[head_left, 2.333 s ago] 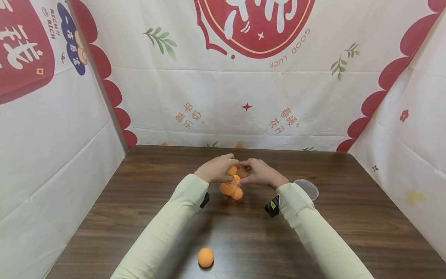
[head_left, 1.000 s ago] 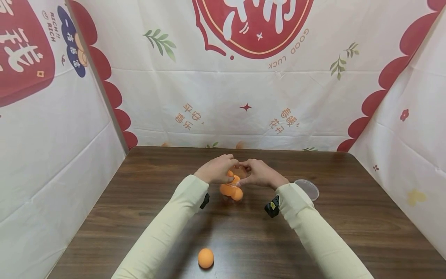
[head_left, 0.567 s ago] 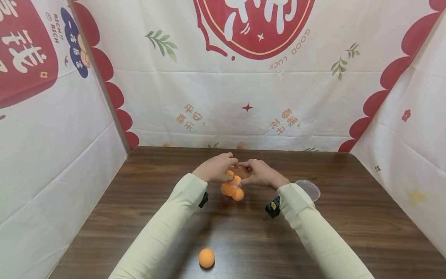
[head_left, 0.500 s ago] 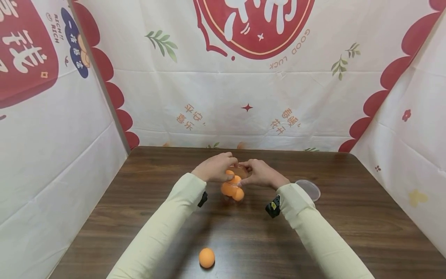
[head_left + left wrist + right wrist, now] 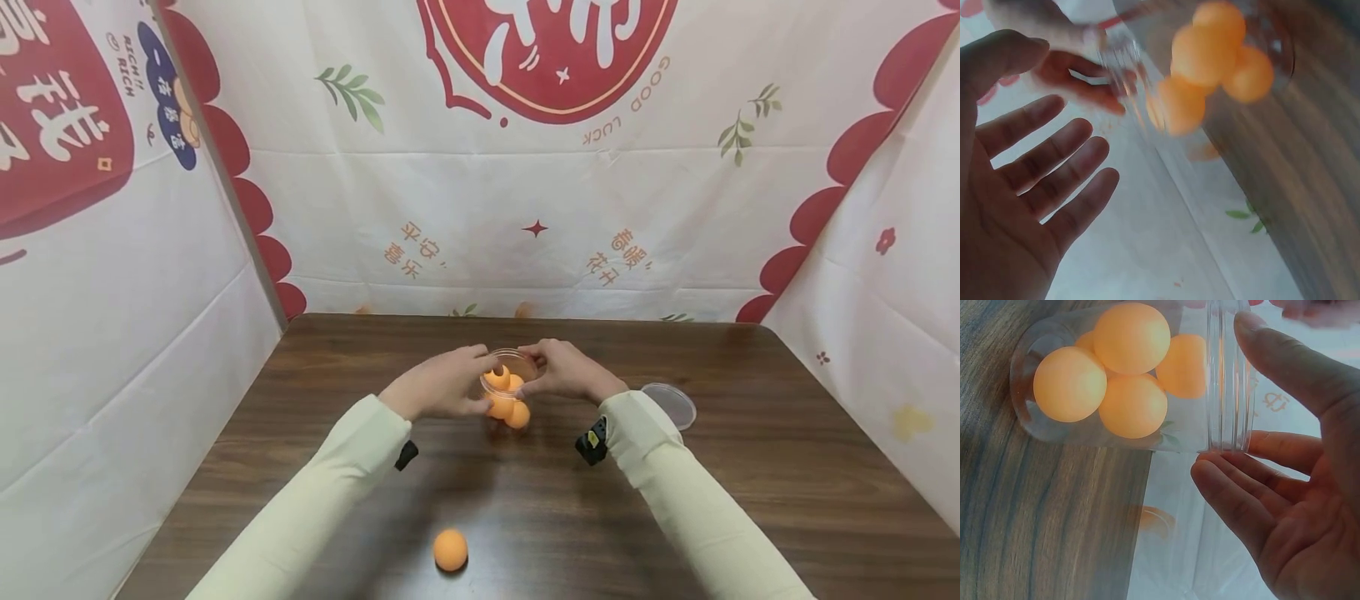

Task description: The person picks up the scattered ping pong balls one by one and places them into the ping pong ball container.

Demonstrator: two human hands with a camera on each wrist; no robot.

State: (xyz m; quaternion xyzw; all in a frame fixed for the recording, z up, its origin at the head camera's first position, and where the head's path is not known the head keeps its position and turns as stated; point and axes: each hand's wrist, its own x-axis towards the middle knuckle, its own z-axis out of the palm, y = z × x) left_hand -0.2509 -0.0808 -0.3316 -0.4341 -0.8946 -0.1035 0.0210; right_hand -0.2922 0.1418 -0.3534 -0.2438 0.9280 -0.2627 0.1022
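A clear plastic jar (image 5: 1230,381) stands uncovered on the table, with several orange ping-pong balls (image 5: 1133,339) inside. My right hand (image 5: 566,371) grips its threaded neck, thumb on one side and fingers on the other. Left of the jar is my left hand (image 5: 442,387); in the left wrist view its fingers (image 5: 1072,203) are spread, holding nothing, with a gap to the jar. One loose ping-pong ball (image 5: 451,550) lies near the front of the table.
A clear round lid (image 5: 670,406) lies flat on the wooden table (image 5: 720,483), right of the jar and beside my right wrist. Printed white cloth (image 5: 480,196) hangs behind the table and along both sides.
My left hand has let go of the jar's rim and moved left and slightly toward me. My right hand keeps its grip. The balls have settled lower in the jar.
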